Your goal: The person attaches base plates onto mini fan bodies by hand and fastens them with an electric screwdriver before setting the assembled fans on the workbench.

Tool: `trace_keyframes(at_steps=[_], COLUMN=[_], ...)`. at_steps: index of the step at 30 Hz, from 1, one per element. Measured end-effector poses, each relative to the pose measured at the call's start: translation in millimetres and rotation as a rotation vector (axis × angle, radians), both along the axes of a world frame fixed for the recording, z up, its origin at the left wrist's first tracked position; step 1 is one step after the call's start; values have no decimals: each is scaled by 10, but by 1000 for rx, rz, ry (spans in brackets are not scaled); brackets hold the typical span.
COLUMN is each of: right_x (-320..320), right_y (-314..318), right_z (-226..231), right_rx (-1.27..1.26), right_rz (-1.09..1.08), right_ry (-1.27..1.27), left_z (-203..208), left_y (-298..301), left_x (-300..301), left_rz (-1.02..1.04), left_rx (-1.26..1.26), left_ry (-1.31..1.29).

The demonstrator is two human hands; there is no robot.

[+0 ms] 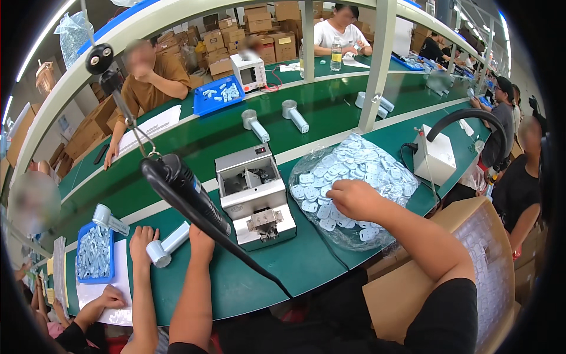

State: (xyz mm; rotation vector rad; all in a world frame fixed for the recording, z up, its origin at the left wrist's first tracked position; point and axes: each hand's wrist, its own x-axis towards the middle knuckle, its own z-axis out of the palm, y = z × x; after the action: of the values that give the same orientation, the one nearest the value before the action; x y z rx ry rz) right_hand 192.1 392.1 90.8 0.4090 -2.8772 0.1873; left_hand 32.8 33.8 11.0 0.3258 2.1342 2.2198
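Observation:
My right hand [355, 200] is over a clear plastic bag [377, 237] heaped with light-blue rounded plastic pieces [348, 165]. Its fingers are curled down among the pieces; what they pinch, if anything, is hidden. My left hand [202, 243] closes at the handle end of a light-blue handheld device [175, 238] with a round head; a hanging black electric screwdriver [188, 186] partly covers these fingers. Between my hands stands a silver-and-white screw feeder [257, 197] with a tray of small dark bits. A neighbour's hand [141, 245] rests beside the device's round head.
Left lies a blue tray [80, 251] of small light-blue parts. Across the green belt [212, 137], a person sits near another blue tray [197, 106]. More devices [295, 116] lie on the belt. At right are a white box-shaped unit [434, 156] with a black hose and an open carton [413, 259].

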Motion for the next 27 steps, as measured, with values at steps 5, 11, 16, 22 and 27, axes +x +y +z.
trace_keyframes(at_steps=[5,11,16,22,27], right_x=[-71,-62,-94,-94,-69], right_y=[-105,-172,-167,-165,-154], right_z=[-9,-127,-209,-128,-13], right_rx=[-171,-95,-8,-133,-121], right_rz=[132,110,-40,-39,-24], right_ry=[104,-101,-162,-108,-354], left_z=[-192,32,-23,-91,-86], left_y=[25,-51,-4,-20,-27], left_x=[-82,15,-22,-56,-71], left_rz=[-150,-164,-202,-192,-198], left_rx=[-677,-710,-585,-586,-578], left_ry=[504,454,447,470,469])
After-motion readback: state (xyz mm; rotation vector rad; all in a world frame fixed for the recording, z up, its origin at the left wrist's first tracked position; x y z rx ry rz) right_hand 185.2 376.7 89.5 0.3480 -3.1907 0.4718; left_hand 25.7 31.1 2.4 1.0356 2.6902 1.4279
